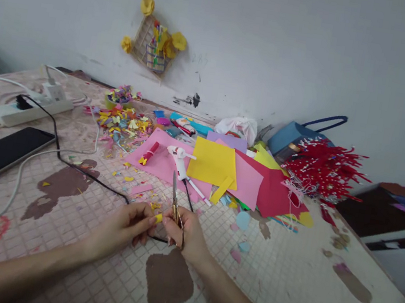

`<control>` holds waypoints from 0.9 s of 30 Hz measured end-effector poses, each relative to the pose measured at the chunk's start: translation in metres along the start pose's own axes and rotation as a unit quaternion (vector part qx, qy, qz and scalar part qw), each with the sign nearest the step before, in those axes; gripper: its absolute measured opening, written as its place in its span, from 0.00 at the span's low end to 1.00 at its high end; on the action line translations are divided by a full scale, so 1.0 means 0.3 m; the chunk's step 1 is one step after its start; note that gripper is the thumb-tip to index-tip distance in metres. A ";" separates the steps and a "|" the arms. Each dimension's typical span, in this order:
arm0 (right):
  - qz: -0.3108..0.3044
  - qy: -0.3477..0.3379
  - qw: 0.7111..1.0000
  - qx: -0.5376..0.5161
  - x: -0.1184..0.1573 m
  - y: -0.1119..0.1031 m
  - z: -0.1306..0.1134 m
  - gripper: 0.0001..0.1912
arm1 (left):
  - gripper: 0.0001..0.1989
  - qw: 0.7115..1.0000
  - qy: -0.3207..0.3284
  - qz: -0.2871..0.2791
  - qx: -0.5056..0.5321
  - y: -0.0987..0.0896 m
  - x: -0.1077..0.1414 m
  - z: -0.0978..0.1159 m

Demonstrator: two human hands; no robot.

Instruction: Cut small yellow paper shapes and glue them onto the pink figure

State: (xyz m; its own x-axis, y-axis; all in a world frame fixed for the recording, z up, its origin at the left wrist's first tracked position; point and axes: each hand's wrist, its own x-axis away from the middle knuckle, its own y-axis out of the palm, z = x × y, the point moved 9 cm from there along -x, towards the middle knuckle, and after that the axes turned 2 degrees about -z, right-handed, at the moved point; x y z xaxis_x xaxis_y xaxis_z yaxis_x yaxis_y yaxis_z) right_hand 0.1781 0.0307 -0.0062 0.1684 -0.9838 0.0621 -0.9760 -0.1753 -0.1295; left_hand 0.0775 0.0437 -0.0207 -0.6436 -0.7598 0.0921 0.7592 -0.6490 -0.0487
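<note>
Between the fingertips of my left hand (137, 220) is a small yellow paper piece (158, 218). My right hand (188, 231) is closed around a pair of scissors (175, 196), whose blades point away from me. Its fingertips come up close beside the yellow piece; whether they touch it I cannot tell. Just beyond the scissors lies a white glue gun (178, 160) with its glue stick sticking out toward me. A yellow paper sheet (213, 162) and a yellow strip (221, 188) lie to the right of it. A red paper roll (149, 153) rests on pink paper (135, 159).
Loose paper scraps (124, 124) spread at the back left near a filled bowl (118, 99). A phone (2, 153), a power strip (32, 111) and cables lie on the left. A red bundle (322, 170) and a blue bag (285, 136) stand at the back right against the wall.
</note>
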 end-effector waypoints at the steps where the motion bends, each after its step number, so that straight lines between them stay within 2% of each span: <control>1: 0.011 0.002 1.000 -0.009 0.001 -0.008 0.007 0.13 | 0.16 1.000 -0.003 0.002 0.009 -0.002 -0.003 0.000; 3: 0.025 0.007 0.999 -0.026 0.001 -0.019 0.022 0.14 | 0.16 1.000 -0.012 0.002 0.024 -0.004 -0.007 -0.002; 8: -0.002 0.020 1.000 -0.019 -0.001 0.004 0.041 0.14 | 0.17 0.999 -0.032 -0.019 0.039 0.006 -0.001 -0.018; 10: 0.012 0.013 1.000 -0.012 0.001 0.003 0.036 0.13 | 0.18 0.998 -0.036 -0.015 0.049 0.005 0.003 -0.025; 14: 0.031 0.011 0.999 -0.008 0.009 0.002 0.033 0.12 | 0.13 0.998 -0.026 0.006 0.054 -0.006 0.007 -0.026; 20: -0.013 0.023 1.000 0.014 0.019 0.022 0.036 0.12 | 0.11 0.999 -0.025 0.002 0.038 -0.013 0.012 -0.024; 24: -0.015 0.023 0.999 0.039 0.021 0.013 0.020 0.11 | 0.10 0.999 -0.024 -0.015 0.017 -0.007 0.017 -0.005; 27: -0.026 0.023 0.998 0.043 0.022 0.021 0.020 0.11 | 0.09 0.999 -0.026 0.004 0.025 -0.021 0.016 -0.005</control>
State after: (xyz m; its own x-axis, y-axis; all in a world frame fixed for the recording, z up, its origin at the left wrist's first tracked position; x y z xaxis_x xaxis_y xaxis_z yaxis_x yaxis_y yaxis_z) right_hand 0.1740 0.0229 -0.0126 0.2102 -0.9708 0.1153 -0.9502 -0.2306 -0.2097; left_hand 0.0695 0.0440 -0.0216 -0.6326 -0.7611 0.1436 0.7690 -0.6393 -0.0008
